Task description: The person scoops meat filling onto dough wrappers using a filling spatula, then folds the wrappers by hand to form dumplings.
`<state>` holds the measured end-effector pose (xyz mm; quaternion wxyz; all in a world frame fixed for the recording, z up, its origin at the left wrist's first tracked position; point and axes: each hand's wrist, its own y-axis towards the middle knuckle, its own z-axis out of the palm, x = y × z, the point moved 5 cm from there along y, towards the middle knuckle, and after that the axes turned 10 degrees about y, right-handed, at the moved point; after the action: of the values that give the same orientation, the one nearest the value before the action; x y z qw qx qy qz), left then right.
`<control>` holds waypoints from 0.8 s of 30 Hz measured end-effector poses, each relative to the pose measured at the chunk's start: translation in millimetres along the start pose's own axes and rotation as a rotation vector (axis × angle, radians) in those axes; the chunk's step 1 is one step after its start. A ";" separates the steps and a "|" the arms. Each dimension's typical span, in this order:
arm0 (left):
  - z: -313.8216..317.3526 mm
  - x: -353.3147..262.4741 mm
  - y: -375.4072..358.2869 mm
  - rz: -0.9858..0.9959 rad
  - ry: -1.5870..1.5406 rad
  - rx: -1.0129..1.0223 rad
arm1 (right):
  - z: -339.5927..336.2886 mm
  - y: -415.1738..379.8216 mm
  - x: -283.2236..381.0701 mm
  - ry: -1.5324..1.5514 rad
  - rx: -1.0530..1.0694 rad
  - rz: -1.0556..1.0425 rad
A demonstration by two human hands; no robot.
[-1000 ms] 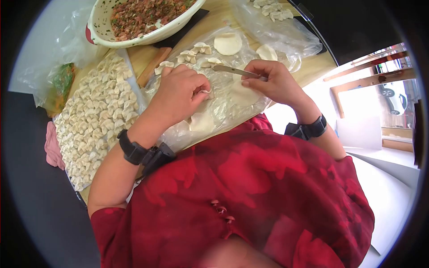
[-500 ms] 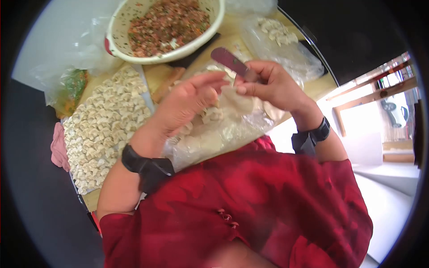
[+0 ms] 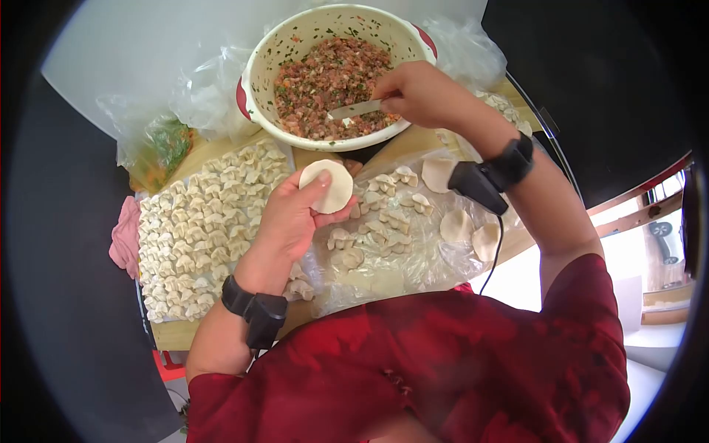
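Observation:
A round dumpling wrapper (image 3: 337, 193) lies across the fingers of my left hand (image 3: 286, 220), with the thumb pressed on its upper face. My right hand (image 3: 425, 94), reaching over the bowl (image 3: 260, 68), is closed round one end of a flat spreader (image 3: 356, 110). The spreader's blade tip touches the minced meat filling (image 3: 325, 81), which is flecked with green and orange. Just below my left hand's fingertips, several folded dumplings (image 3: 394, 219) sit on a clear plastic sheet (image 3: 432, 269). More flat wrappers (image 3: 456, 226) lie on the sheet's right side, below my right forearm.
Rows of finished dumplings (image 3: 196, 236) cover a board at the left. A pink cloth (image 3: 125, 235) lies by its edge. Behind stands a plastic bag with greens (image 3: 166, 148). Another clear bag (image 3: 469, 55) is at the back right. A cable (image 3: 493, 262) hangs from my right wrist device.
My right hand has moved up with the spreader, from above the plastic sheet to the filling in the bowl. My left hand now holds a wrapper. The view has shifted, showing more of the bowl.

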<state>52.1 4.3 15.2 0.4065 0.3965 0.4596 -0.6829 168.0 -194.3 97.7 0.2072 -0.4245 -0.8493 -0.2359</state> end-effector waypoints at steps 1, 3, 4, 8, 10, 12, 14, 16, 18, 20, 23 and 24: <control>-4.2 1.2 2.4 0.003 0.002 -0.002 | 7.6 10.5 -1.8 -0.052 0.018 -0.045; -12.2 5.8 6.2 -0.059 -0.050 -0.040 | 21.4 27.4 -9.8 -0.051 0.025 -0.054; -13.9 5.7 8.1 -0.060 -0.048 -0.044 | 28.9 35.8 -14.7 -0.099 0.026 -0.040; -12.9 7.3 16.9 -0.095 -0.159 -0.063 | 53.2 54.8 -32.5 -0.297 0.134 0.052; -11.4 5.0 19.3 -0.100 -0.213 -0.075 | 55.6 53.0 -29.6 -0.273 0.187 0.067; -8.5 -0.9 21.5 -0.067 -0.264 -0.050 | 57.7 51.6 -29.5 -0.250 0.249 0.079; -6.9 -2.4 23.3 -0.054 -0.275 -0.063 | 56.0 47.7 -31.0 -0.095 0.266 0.078; -5.6 -3.5 24.8 -0.038 -0.282 -0.071 | 52.1 46.0 -30.2 -0.054 0.280 0.084; -4.5 -4.5 25.2 -0.005 -0.306 -0.066 | 46.7 43.9 -25.9 -0.016 0.296 0.089; -4.7 -4.6 25.7 -0.004 -0.315 -0.058 | 40.1 38.9 -19.0 0.050 0.302 0.124; -5.4 -5.3 26.3 -0.002 -0.318 -0.039 | 31.0 30.5 -10.3 0.138 0.298 0.067; -5.6 -5.5 26.0 -0.003 -0.312 -0.028 | 28.7 26.7 -8.4 0.137 0.302 0.065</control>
<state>78.9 4.2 10.9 0.4773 0.2791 0.4010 -0.7304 190.2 -168.9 76.0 0.3334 -0.3985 -0.8449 -0.1271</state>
